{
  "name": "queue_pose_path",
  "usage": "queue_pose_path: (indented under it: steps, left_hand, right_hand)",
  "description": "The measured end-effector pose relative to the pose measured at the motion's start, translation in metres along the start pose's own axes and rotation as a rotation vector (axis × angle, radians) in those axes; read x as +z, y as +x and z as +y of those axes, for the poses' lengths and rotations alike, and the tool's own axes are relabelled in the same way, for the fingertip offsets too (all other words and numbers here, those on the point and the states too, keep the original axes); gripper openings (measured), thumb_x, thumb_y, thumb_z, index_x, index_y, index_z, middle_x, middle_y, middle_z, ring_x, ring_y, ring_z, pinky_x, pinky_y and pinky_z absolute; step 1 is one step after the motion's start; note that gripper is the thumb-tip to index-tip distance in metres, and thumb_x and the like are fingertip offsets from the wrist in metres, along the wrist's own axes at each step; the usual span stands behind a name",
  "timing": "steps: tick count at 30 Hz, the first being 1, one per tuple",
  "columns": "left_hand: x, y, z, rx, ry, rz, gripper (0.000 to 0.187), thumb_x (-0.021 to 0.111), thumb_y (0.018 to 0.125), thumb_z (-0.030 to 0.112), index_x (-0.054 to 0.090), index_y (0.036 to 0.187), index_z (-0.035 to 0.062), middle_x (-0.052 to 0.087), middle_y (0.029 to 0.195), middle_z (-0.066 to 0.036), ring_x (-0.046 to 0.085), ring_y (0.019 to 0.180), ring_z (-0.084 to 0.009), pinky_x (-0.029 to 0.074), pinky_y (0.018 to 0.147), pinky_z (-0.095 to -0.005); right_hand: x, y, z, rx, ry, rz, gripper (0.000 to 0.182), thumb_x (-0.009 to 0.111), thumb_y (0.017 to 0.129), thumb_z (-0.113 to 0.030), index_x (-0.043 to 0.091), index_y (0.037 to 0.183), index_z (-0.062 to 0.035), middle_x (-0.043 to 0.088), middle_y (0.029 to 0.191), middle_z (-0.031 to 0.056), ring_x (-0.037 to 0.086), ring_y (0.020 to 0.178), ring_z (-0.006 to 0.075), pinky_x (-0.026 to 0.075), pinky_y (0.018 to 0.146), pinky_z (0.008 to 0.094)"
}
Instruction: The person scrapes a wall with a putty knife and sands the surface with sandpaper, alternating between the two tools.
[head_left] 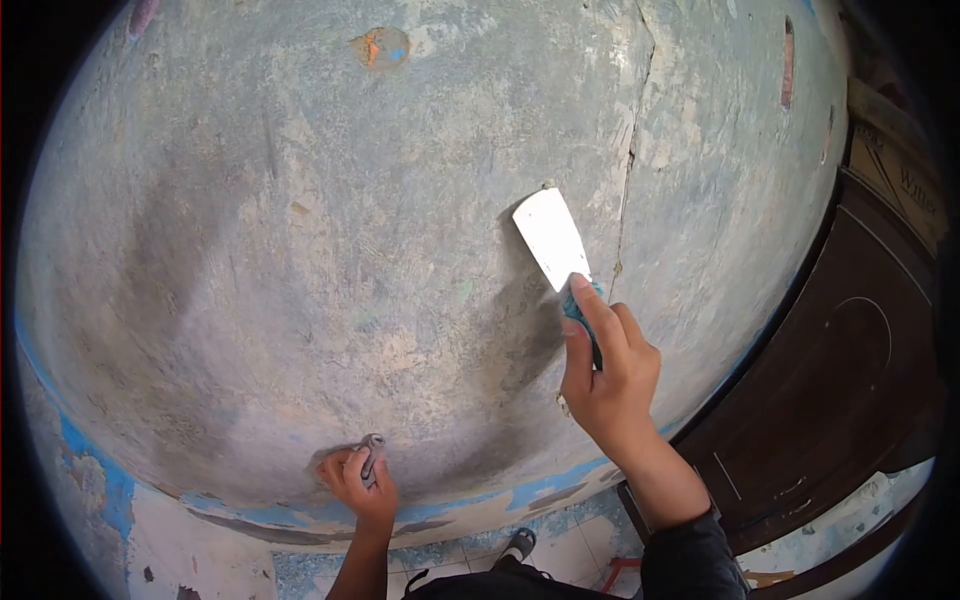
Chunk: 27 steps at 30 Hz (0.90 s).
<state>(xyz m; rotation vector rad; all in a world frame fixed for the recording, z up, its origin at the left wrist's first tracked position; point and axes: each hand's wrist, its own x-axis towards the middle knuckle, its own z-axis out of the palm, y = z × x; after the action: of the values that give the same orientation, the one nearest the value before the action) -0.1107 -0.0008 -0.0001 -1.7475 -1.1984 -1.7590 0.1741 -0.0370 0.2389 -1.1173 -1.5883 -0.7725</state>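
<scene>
Dark sleeve (690,560) leads to right fingers (602,318) pinching a white-bladed, teal-handled scraper (552,238).

Right hand (620,375) gripping scraper (553,237), left hand (358,484) holding grey object (373,447), cracked wall (400,200)

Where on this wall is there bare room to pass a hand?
The wall has free stretches between the left hand and the scraper, and above the scraper toward the orange-and-blue patch. It's most crowded toward the lower right, where the right hand sits below the crack, near the dark panel.
</scene>
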Motion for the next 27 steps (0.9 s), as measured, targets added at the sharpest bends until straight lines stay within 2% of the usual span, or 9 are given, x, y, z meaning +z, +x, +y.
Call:
queue_pose_path:
  steps: [5, 11, 18, 19, 25, 27]
  left_hand:
    - [0.0, -0.001, -0.001, 0.017, 0.026, 0.007, 0.033, 0.076, 0.089, 0.005, 0.059, 0.116, 0.0073, 0.06, 0.096, -0.015, 0.054, 0.086, -0.0326, 0.04, 0.079, -0.0477]
    - [0.002, -0.002, -0.001, -0.003, 0.026, 0.022, 0.031, 0.077, 0.088, 0.005, 0.061, 0.115, 0.0072, 0.061, 0.095, -0.015, 0.055, 0.087, -0.0329, 0.04, 0.079, -0.0477]
    - [0.0, 0.0, 0.0, -0.004, 0.022, 0.018, 0.029, 0.076, 0.089, 0.004, 0.061, 0.114, 0.0069, 0.062, 0.097, -0.016, 0.056, 0.089, -0.0345, 0.041, 0.079, -0.0472]
    - [-0.001, -0.001, 0.001, -0.004, 0.027, 0.02, 0.029, 0.076, 0.089, 0.004, 0.061, 0.114, 0.007, 0.062, 0.097, -0.016, 0.056, 0.089, -0.0344, 0.041, 0.079, -0.0472]
    - [0.002, 0.0, 0.0, -0.006, 0.019, 0.028, 0.03, 0.076, 0.09, 0.005, 0.061, 0.115, 0.0072, 0.062, 0.098, -0.016, 0.055, 0.088, -0.034, 0.041, 0.078, -0.0472]
    - [0.001, 0.001, 0.003, -0.013, 0.015, 0.031, 0.03, 0.076, 0.09, 0.004, 0.061, 0.116, 0.0071, 0.062, 0.098, -0.016, 0.055, 0.088, -0.0339, 0.041, 0.079, -0.047]
  right_hand:
    - [0.01, -0.003, -0.009, 0.068, 0.175, 0.032, 0.048, 0.072, 0.094, -0.006, 0.065, 0.141, -0.0115, 0.063, 0.076, 0.0097, 0.059, 0.052, 0.023, 0.045, 0.047, 0.0349]
    - [0.008, 0.0, -0.013, 0.102, 0.345, 0.071, 0.044, 0.071, 0.095, -0.003, 0.066, 0.138, -0.0086, 0.072, 0.088, 0.0149, 0.068, 0.063, 0.0262, 0.052, 0.055, 0.0344]
    - [-0.035, 0.022, 0.016, -0.002, 0.102, 0.023, 0.043, 0.075, 0.092, -0.004, 0.07, 0.134, -0.0124, 0.064, 0.076, 0.0117, 0.06, 0.056, 0.0236, 0.047, 0.053, 0.034]
    - [-0.035, 0.028, 0.024, -0.029, 0.114, 0.025, 0.045, 0.075, 0.091, -0.005, 0.071, 0.134, -0.0156, 0.063, 0.074, 0.0088, 0.056, 0.054, 0.0216, 0.044, 0.05, 0.0336]
    - [-0.051, 0.03, 0.026, -0.101, -0.065, -0.125, 0.048, 0.078, 0.088, -0.008, 0.072, 0.134, -0.0197, 0.056, 0.069, 0.0044, 0.051, 0.05, 0.0182, 0.041, 0.047, 0.0341]
    - [-0.043, 0.032, 0.028, -0.106, -0.041, -0.08, 0.049, 0.078, 0.088, -0.008, 0.072, 0.135, -0.02, 0.056, 0.069, 0.004, 0.052, 0.049, 0.0179, 0.041, 0.047, 0.0339]
